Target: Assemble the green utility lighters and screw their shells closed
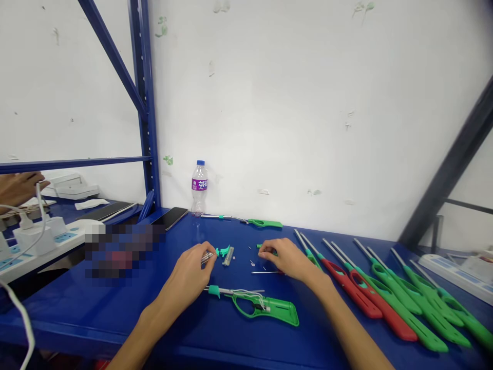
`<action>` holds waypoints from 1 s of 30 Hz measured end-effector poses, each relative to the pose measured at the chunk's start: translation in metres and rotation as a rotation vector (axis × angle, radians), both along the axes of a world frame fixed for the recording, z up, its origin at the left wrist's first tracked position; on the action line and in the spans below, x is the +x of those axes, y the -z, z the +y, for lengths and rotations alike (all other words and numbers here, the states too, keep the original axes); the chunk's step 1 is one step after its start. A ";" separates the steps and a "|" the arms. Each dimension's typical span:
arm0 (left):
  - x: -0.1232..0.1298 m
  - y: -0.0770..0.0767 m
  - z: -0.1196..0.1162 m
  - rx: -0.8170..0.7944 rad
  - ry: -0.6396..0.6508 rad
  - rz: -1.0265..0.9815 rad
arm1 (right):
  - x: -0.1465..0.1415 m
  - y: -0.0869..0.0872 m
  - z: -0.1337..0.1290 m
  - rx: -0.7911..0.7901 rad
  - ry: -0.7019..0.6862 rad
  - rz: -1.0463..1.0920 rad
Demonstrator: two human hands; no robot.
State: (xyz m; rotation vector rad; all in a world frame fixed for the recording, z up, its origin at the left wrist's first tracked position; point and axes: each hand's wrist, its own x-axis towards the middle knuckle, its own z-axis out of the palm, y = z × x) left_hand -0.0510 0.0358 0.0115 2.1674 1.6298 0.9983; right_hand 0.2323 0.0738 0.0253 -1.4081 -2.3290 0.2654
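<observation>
My left hand is closed in a pinch around a slim silvery piece, whose kind I cannot make out. Just beyond those fingertips lie small teal plastic parts and a clear fuel tank. My right hand has its fingertips together low over the table, beside a partly hidden green piece; whatever they grip is hidden. A metal tube reaches under that hand. Nearer me, an opened green gas lighter shows its wires and inner parts.
Several red and green long-necked lighters lie in a row at right. Another lighter lies by the wall near a plastic bottle. A phone and a power strip are at left, with another person's hand beyond.
</observation>
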 end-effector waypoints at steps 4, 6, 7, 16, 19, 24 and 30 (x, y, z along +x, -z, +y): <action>0.000 0.001 0.000 0.005 -0.003 -0.011 | 0.002 -0.001 0.000 -0.016 -0.010 0.018; 0.001 0.001 0.000 0.019 -0.004 -0.025 | -0.001 -0.001 -0.001 -0.022 -0.035 0.022; 0.001 0.001 0.000 0.029 -0.004 -0.034 | -0.004 0.000 -0.002 -0.027 -0.050 0.022; 0.000 0.005 0.004 0.108 0.015 -0.119 | -0.016 0.007 -0.004 -0.029 -0.081 0.011; -0.001 0.007 0.006 0.117 0.029 -0.155 | -0.015 0.008 -0.002 -0.013 -0.100 0.007; 0.002 0.004 0.008 0.110 0.050 -0.210 | -0.016 0.012 0.000 0.013 -0.139 -0.001; 0.004 -0.005 0.000 0.075 0.087 -0.296 | -0.017 0.018 0.001 0.023 -0.159 0.034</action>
